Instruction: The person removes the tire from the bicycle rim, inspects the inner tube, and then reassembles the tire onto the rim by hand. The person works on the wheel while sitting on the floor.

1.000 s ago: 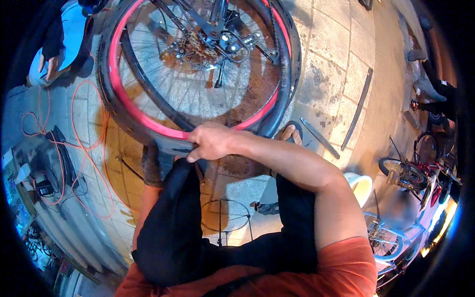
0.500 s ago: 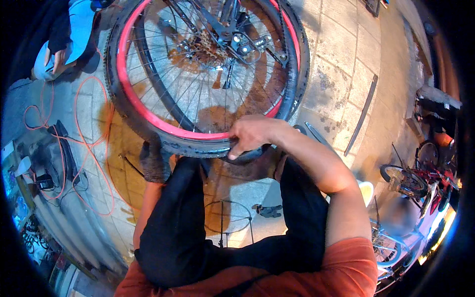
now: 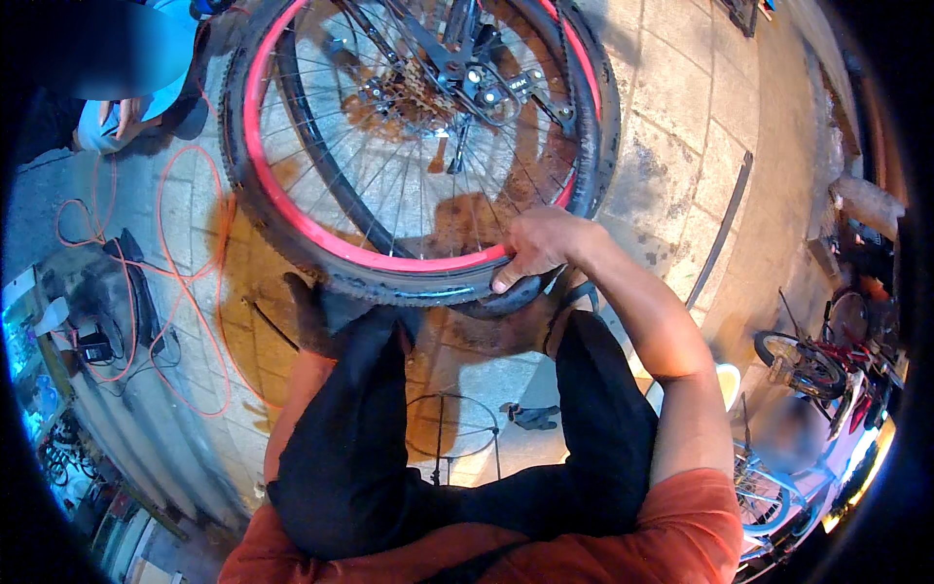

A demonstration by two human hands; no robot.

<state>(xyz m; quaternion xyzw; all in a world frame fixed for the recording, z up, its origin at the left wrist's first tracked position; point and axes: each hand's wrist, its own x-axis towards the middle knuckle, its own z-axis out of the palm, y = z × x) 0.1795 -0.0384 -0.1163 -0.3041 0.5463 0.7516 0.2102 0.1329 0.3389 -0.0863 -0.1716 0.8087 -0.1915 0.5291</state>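
My right hand (image 3: 530, 248) is closed over the lower right of a black knobby bicycle tyre (image 3: 389, 285) on a red rim (image 3: 331, 236), its thumb pressed on the tyre's sidewall. My left hand (image 3: 316, 316), in a dark glove, is at the tyre's lower left, low beside my knee; its fingers are too dark and partly hidden to make out. Inside the wheel show spokes, a sprocket cluster (image 3: 418, 92) and a derailleur (image 3: 486, 88). A loose-looking black tube (image 3: 584, 165) lies along the wheel's right side.
Another person's hand (image 3: 119, 119) rests at upper left. Orange hose loops (image 3: 185, 277) lie left beside a black charger-like box (image 3: 94, 346). A long strip (image 3: 718, 229), a white bucket (image 3: 725, 389), a dark glove (image 3: 530, 417) and parked bicycles (image 3: 798, 360) are around my right and legs.
My right hand has slid right and slightly up along the tyre and rim, still gripping. The wheel appears farther right in view.
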